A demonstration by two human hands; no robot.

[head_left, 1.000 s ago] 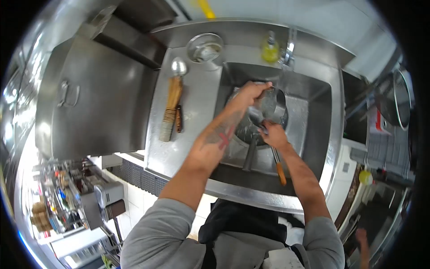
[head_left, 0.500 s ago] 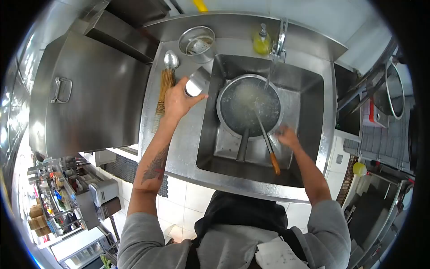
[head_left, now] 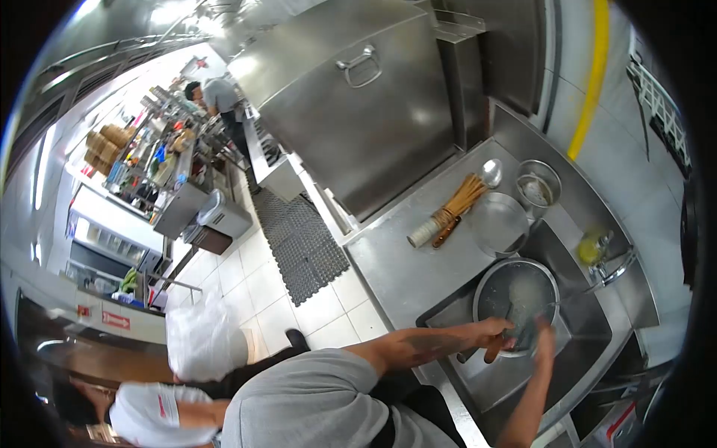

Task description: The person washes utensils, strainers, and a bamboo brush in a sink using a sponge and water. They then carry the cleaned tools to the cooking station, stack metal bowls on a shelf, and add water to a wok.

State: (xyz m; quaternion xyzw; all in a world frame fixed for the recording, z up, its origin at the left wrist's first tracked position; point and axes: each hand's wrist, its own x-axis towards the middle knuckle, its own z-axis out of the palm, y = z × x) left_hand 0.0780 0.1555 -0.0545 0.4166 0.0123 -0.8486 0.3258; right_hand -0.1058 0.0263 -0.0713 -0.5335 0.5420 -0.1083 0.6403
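A round metal pot (head_left: 482,287) of cloudy water stands in the steel sink (head_left: 590,355). My left hand (head_left: 493,332) is at the pot's near edge, its fingers closed around a tool with an orange-brown wooden handle (head_left: 491,352). My right hand (head_left: 545,336) is over the pot's right side, smeared by motion, so its fingers are unclear. A dark greenish shape lies between the hands in the water; I cannot make out what it is. Left of the sink, on the counter, a shallow round metal pan (head_left: 499,224) lies beside a brown riveted handle (head_left: 447,233).
Near the pan are a bundled stick brush (head_left: 448,209), a metal spoon (head_left: 491,173) and a small pot (head_left: 539,187). A yellow soap bottle (head_left: 590,250) stands by the faucet (head_left: 620,269). Behind me is a person in white (head_left: 142,414); another person (head_left: 220,97) is farther off.
The view has swung left. My left hand has let go of the metal vessel it held over the counter and moved to the pot. My right hand has moved over the water.
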